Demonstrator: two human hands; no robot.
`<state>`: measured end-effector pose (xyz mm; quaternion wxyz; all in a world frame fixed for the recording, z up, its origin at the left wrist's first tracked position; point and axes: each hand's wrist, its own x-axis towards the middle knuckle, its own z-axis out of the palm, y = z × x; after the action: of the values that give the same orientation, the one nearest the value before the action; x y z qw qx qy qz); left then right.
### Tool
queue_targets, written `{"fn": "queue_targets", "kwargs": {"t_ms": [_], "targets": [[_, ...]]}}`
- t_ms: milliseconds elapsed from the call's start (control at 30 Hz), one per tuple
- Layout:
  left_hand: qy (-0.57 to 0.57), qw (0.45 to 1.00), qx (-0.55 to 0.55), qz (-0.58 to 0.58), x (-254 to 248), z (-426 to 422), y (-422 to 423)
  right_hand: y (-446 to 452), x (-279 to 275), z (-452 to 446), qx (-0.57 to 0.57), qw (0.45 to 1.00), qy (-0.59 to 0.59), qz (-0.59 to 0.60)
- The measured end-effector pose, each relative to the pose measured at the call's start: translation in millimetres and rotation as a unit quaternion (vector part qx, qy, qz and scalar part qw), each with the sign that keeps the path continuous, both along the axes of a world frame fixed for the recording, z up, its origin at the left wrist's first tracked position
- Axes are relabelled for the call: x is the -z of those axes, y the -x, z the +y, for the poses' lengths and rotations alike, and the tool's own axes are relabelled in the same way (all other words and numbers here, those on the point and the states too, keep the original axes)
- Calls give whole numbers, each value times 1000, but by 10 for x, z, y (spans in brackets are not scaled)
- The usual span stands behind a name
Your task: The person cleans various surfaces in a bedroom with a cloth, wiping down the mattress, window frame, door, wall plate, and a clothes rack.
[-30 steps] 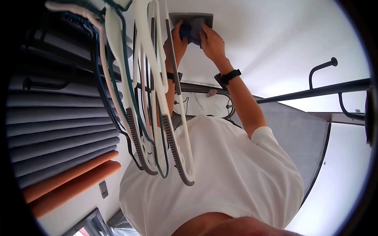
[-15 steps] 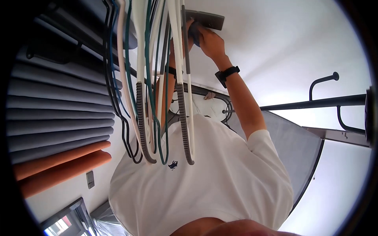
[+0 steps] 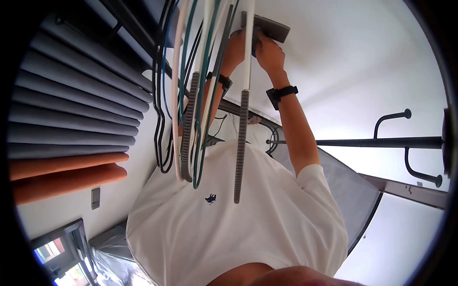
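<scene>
My right hand (image 3: 270, 53) is raised at the top of the head view, its fingers closed around a bunched dark blue cloth (image 3: 255, 46). Beside it, my left hand (image 3: 234, 51) is closed at the same cloth, partly hidden by a hanger. Just past the hands, a flat grey rectangular plate (image 3: 275, 29) lies against the white surface; the cloth's contact with it cannot be made out. Between the camera and my left arm dangle several clothes hangers (image 3: 198, 143), white, green, pink and black. Both wrists wear black bands.
Folded grey cloths (image 3: 76, 114) and orange ones (image 3: 71, 176) are stacked at the left. A black rail (image 3: 372, 142) with hooked arms reaches in from the right. A grey panel (image 3: 329, 186) stands behind my right arm. Plastic sheeting (image 3: 117, 257) shows at lower left.
In the view, both hands, the cloth and the plate have shifted right and slightly down. The hangers have swung apart, and the stack of cloths appears more tilted.
</scene>
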<state>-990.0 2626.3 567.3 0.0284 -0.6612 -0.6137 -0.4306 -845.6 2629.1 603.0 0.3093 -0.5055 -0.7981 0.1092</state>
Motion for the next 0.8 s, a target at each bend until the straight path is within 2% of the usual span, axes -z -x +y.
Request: {"fn": "queue_targets", "kwargs": {"t_ms": [133, 200, 433, 600, 700, 800], "targets": [[18, 1000, -16, 4, -191, -92, -182, -12, 175, 88, -3, 997, -41, 62], [112, 990, -60, 58, -220, -82, -238, -47, 248, 115, -9, 998, -32, 54], [81, 995, -33, 37, -301, -36, -158, -13, 191, 102, 43, 993, -56, 94], [71, 997, -7, 25, -401, -74, -153, -32, 128, 72, 45, 994, -19, 95], [44, 999, 29, -8, -396, -56, -85, -31, 66, 89, 45, 989, -17, 143], [0, 997, 61, -42, -304, -77, -83, -61, 59, 93, 71, 976, -78, 191]]}}
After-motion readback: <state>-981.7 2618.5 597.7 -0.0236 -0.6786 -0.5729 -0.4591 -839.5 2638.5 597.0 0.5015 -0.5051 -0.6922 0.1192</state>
